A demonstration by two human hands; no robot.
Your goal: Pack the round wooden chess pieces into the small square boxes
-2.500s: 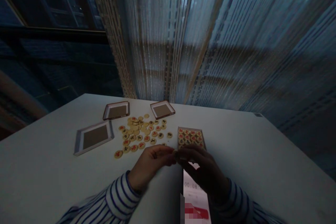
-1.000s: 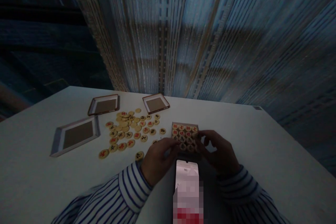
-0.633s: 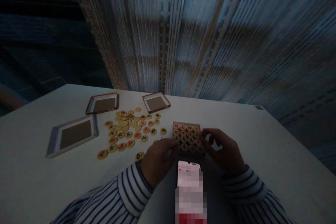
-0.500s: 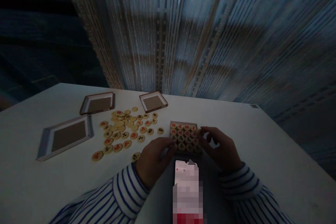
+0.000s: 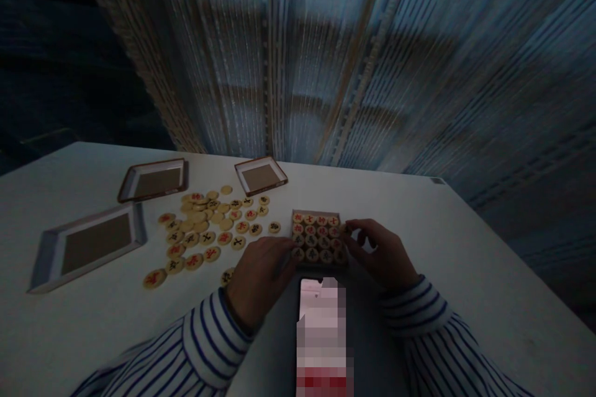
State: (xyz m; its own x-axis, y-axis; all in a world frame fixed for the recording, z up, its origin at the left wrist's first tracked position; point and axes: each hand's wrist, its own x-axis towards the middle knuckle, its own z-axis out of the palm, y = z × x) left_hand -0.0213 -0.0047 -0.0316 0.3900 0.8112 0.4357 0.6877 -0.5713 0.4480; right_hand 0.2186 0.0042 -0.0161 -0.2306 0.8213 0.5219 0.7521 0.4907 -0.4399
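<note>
A small square box [image 5: 319, 265] stands in front of me, filled with rows of round wooden pieces bearing red and dark characters. At its left side my left hand [image 5: 264, 276] rests with thumb and fingers closed on the box's edge. My right hand [image 5: 379, 253] pinches a round piece [image 5: 345, 229] between thumb and fingertips at the box's right edge. Many loose round pieces [image 5: 225, 238] lie spread and partly heaped left of the box, some face up, others blank side up.
A lit phone [image 5: 321, 322] lies just below the box. Three shallow trays or lids stand at the left and back: a large one [image 5: 139, 232], a brown-rimmed one [image 5: 186, 175] and a smaller one [image 5: 285, 181]. A string curtain [image 5: 298, 62] hangs behind the white table [image 5: 465, 273].
The view has shifted slightly, so the table's things appear further left. Both hands keep their places at the box, and the right one still pinches the piece.
</note>
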